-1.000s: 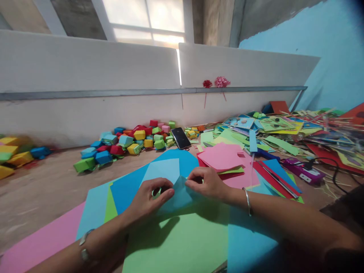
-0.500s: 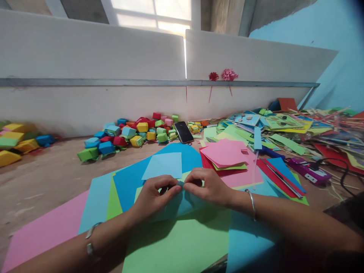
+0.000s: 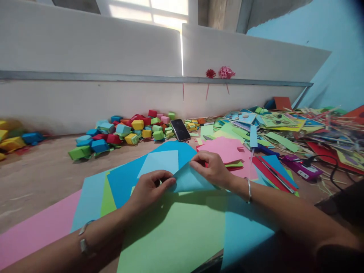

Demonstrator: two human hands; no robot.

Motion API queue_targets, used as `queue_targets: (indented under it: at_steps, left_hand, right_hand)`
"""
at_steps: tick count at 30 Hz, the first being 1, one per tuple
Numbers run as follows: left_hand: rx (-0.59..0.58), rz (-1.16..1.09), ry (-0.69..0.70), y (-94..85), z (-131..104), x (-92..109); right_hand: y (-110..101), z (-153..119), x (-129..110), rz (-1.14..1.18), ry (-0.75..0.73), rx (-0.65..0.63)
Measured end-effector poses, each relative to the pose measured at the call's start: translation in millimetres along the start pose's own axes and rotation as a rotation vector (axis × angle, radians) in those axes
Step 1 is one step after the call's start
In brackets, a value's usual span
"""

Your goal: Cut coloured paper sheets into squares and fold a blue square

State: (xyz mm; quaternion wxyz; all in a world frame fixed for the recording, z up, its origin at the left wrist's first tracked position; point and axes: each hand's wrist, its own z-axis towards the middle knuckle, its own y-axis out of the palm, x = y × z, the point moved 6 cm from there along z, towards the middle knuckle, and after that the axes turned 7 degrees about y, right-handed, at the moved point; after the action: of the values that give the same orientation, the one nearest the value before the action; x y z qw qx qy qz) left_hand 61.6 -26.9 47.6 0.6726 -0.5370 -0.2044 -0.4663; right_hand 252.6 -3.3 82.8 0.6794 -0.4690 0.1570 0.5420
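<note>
A light blue sheet of paper [image 3: 192,180] is held up between both hands over a large green sheet [image 3: 176,227]. My left hand [image 3: 152,185] pinches its left corner between thumb and fingers. Higher up on the other side, my right hand [image 3: 210,167] grips the upper edge near the right. The blue paper slants between them, its lower edge close to the green sheet. A smaller light blue piece [image 3: 159,163] lies flat just beyond my left hand on a darker blue sheet [image 3: 125,185]. Pink paper pieces [image 3: 224,148] lie behind my right hand.
Small folded paper blocks [image 3: 122,131] are heaped at the back, beside a phone [image 3: 180,130]. To the right are a pen [image 3: 277,174], a purple power strip [image 3: 303,167] with a black cord, and a pile of cards and sticks [image 3: 284,121]. A white panel [image 3: 93,102] stands behind.
My hands have moved apart from their meeting point at the paper's edge. The right hand is now higher and further right, and more of the blue paper shows. The view has shifted slightly.
</note>
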Motion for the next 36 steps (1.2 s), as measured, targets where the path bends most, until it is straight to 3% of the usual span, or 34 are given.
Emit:
queue_targets:
  at_steps: [10,18,23,25,29,36]
  left_hand:
    - [0.111,-0.148,-0.112,-7.8,9,-17]
    - [0.042,-0.369,-0.247,-1.6,3,-15]
    - [0.189,-0.372,-0.232,-10.4,-2,-8]
    - [0.110,-0.187,-0.209,-9.8,-2,-6]
    - [-0.200,0.111,-0.185,2.3,1,-12]
    - [-0.402,0.340,-0.159,9.6,-3,-11]
  right_hand:
    - [-21,17,19,0.017,0.104,0.055]
    - [-21,16,26,-0.004,0.188,0.065]
    - [-12,11,28,-0.066,0.189,0.012]
    - [-2,8,31,-0.123,0.194,-0.031]
    - [21,3,38,-0.377,0.164,-0.193]
    - [40,-2,45,-0.499,0.145,-0.365]
